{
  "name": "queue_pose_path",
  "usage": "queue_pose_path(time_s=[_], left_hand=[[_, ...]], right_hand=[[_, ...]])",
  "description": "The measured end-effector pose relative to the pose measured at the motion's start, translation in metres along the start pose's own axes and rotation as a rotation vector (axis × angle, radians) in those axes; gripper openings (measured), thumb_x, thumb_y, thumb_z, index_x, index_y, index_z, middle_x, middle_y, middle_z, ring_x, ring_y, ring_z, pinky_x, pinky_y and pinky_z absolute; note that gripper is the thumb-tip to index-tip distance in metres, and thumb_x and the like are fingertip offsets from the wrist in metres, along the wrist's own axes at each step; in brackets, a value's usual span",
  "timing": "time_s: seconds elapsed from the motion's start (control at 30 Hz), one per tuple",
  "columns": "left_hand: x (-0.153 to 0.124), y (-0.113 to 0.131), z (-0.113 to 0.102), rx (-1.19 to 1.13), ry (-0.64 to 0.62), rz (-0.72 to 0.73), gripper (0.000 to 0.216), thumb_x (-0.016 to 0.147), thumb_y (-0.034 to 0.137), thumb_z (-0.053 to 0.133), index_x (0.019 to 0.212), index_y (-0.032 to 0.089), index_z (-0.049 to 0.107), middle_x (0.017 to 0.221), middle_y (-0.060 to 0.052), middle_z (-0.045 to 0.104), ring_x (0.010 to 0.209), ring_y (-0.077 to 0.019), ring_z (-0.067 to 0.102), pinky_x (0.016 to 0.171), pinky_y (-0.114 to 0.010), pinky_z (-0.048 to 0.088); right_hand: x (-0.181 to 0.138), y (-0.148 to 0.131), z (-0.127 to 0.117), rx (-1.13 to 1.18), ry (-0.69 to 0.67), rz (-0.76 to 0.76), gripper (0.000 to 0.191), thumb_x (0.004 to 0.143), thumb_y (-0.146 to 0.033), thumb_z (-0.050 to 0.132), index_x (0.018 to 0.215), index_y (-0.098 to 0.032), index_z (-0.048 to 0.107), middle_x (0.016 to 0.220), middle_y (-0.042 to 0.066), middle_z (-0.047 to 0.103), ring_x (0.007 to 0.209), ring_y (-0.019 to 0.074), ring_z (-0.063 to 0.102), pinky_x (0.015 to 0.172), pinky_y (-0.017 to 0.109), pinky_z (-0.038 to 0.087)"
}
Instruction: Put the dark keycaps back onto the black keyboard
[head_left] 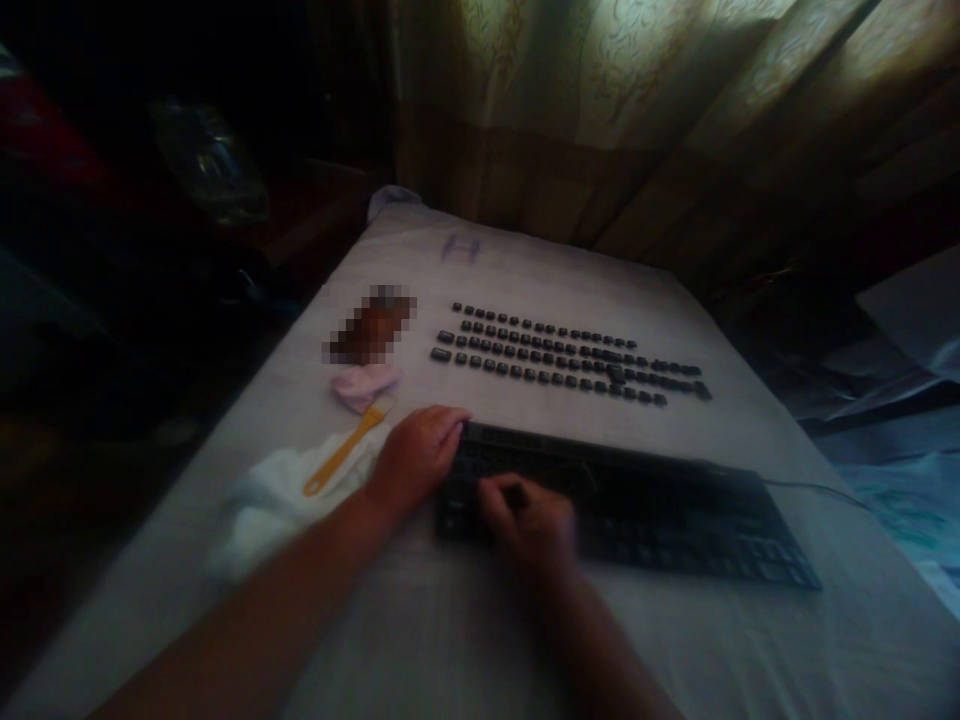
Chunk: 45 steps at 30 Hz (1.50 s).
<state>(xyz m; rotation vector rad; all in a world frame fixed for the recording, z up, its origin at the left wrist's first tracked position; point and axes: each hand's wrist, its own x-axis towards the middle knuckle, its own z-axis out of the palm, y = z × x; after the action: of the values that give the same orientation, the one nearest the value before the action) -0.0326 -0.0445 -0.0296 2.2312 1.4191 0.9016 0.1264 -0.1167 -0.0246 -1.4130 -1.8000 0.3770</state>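
Observation:
A black computer keyboard (pixel 660 500) lies slightly askew on the white-covered table. My left hand (pixel 416 455) grips its upper left corner, thumb and fingers closed on the edge. Over the keyboard's left part, my right hand (pixel 536 520) is curled with the fingers pinched together. Something small and dark shows at those fingers, too blurred to name. Beyond the keyboard, loose black keycaps (pixel 525 350) are laid out in several rows. Keys still sit along the keyboard's near side and right end, while its upper middle looks dark and smooth.
Left of my left hand, a yellow-handled brush (pixel 341 455) rests on a crumpled white cloth (pixel 277 490). A pink cloth (pixel 364 385) lies above it, beside a pixelated brown object (pixel 371 328). A cable (pixel 814 488) runs off right. Curtains (pixel 600 110) hang behind the table.

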Motion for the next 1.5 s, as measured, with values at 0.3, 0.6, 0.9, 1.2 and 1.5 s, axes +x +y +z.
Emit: queue_pose_path(time_s=[0.3,0.6,0.9,1.2,1.5], left_hand=[[-0.002,-0.001,0.003,0.052,0.001,0.041,0.025,0.091,0.015,0.046,0.105,0.017,0.067,0.101,-0.007,0.073,0.094,-0.0208,0.066,0.087,-0.035,0.052],[-0.002,0.000,0.003,0.071,-0.004,0.058,0.025,0.091,0.015,0.045,0.105,0.017,0.066,0.100,-0.007,0.073,0.093,-0.0213,0.066,0.085,-0.036,0.052],[-0.001,-0.002,0.003,0.009,0.054,0.059,0.025,0.093,0.017,0.043,0.105,0.017,0.065,0.101,-0.007,0.071,0.094,-0.0203,0.065,0.086,-0.035,0.052],[-0.007,0.012,-0.018,-0.257,0.065,0.129,0.022,0.093,0.037,0.051,0.088,0.019,0.063,0.075,-0.001,0.061,0.066,-0.0137,0.058,0.062,-0.026,0.049],[-0.019,0.021,-0.007,-0.218,-0.085,0.342,0.033,0.085,0.035,0.068,0.114,0.020,0.063,0.103,-0.008,0.072,0.094,-0.0202,0.067,0.082,-0.032,0.055]], right_hand=[[0.000,-0.003,-0.001,0.038,0.020,0.034,0.032,0.091,-0.030,0.052,0.067,-0.019,0.069,0.053,0.001,0.066,0.044,0.0129,0.060,0.050,0.022,0.045],[0.005,-0.017,-0.009,0.204,0.109,0.376,0.036,0.087,-0.039,0.052,0.061,-0.020,0.067,0.046,0.000,0.062,0.042,0.0143,0.058,0.046,0.023,0.045],[0.013,-0.023,-0.016,0.332,0.195,0.542,0.032,0.082,-0.039,0.053,0.059,-0.019,0.064,0.044,-0.002,0.059,0.039,0.0133,0.057,0.044,0.022,0.044],[0.013,-0.001,-0.030,0.219,0.261,0.424,0.034,0.085,-0.042,0.053,0.062,-0.020,0.066,0.051,0.001,0.065,0.042,0.0153,0.060,0.046,0.023,0.048],[0.014,0.013,-0.028,0.151,0.225,0.278,0.034,0.089,-0.036,0.050,0.064,-0.020,0.067,0.049,-0.001,0.064,0.045,0.0146,0.062,0.050,0.022,0.049]])
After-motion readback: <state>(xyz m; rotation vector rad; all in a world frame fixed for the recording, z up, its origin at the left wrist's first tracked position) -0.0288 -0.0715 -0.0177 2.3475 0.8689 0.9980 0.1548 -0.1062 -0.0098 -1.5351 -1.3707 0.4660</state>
